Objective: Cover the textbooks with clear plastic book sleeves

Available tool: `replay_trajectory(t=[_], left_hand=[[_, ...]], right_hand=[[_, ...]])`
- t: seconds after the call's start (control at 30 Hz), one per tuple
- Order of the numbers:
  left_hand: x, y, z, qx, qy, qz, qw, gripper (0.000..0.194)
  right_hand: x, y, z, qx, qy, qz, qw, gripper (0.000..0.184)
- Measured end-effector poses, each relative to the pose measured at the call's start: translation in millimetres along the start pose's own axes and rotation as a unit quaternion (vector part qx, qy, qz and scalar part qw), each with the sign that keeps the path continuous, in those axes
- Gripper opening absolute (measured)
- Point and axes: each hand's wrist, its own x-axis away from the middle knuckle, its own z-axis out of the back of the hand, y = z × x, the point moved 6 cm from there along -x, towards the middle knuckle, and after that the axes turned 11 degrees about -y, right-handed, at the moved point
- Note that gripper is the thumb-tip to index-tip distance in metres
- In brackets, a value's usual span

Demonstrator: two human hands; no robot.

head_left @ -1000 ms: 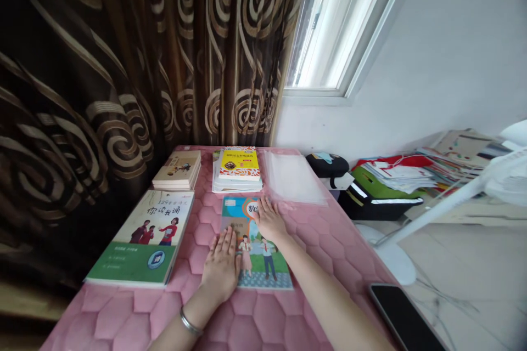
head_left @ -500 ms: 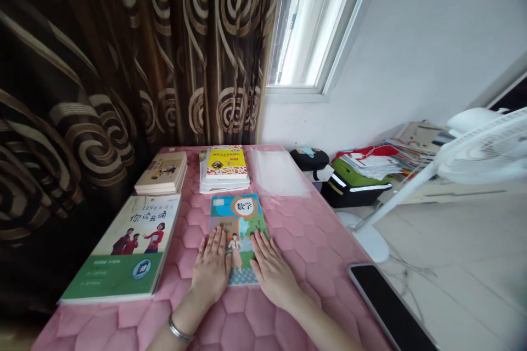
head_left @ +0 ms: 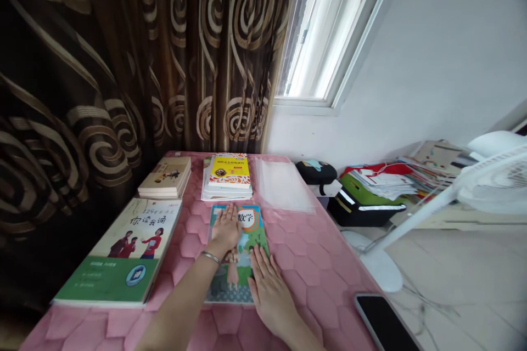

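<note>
A maths textbook (head_left: 236, 274) with a blue and green illustrated cover lies closed on the pink padded tabletop (head_left: 242, 329). My left hand (head_left: 226, 230) rests flat on its upper left part, fingers stretched out, hiding some of the cover; a silver bracelet (head_left: 211, 256) circles that wrist. Lower down, my right hand (head_left: 269, 285) lies open across the book's right edge, palm down. Neither hand grips anything. To the left sits a larger green and white book (head_left: 111, 263), close to my left forearm.
Behind the textbook are a stack topped by a yellow book (head_left: 229, 170), a brown book stack (head_left: 164, 175) and clear plastic covers (head_left: 282, 184). A phone (head_left: 385, 323) lies at the right edge. Beyond stand a white fan (head_left: 424, 197) and a green-black box (head_left: 366, 200).
My left hand has slid up the cover toward the top of the textbook. My right hand stays near the right edge. The whole view has shifted slightly.
</note>
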Motion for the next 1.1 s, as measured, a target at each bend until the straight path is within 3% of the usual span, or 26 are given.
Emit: replay_trajectory(t=[0.17,0.33,0.47,0.57,0.7,0.87,1.03,1.1], left_hand=[[2,-26,4.1,-0.002,0.022,0.029,0.999,0.057],[27,-18,-7.3,-0.028,0.035,-0.004,0.999,0.058],[37,-16,-12.0,-0.032,0.017,-0.023,0.999,0.058],[38,-15,-11.0,-0.035,0.000,-0.041,0.999,0.058],[40,-16,-6.0,-0.023,0.016,-0.038,0.999,0.057],[37,-18,-1.5,-0.009,0.012,-0.033,0.999,0.057],[46,11,-4.8,-0.007,-0.001,0.021,1.000,0.058],[64,34,-13.8,-0.008,-0.007,-0.008,1.000,0.060]], right_hand=[[1,3,-2,-0.011,0.010,0.003,1.000,0.058],[-8,5,-1,-0.017,-0.032,0.012,0.999,0.061],[-48,-5,18,-0.035,-0.021,0.015,0.999,0.059],[-91,-12,31,-0.039,-0.015,0.056,0.998,0.061],[-129,16,39,-0.002,-0.016,0.004,1.000,0.062],[-138,45,38,-0.003,-0.033,-0.054,0.998,0.062],[-138,39,37,-0.004,-0.032,-0.069,0.997,0.063],[-138,38,37,-0.006,-0.038,-0.067,0.997,0.062]])
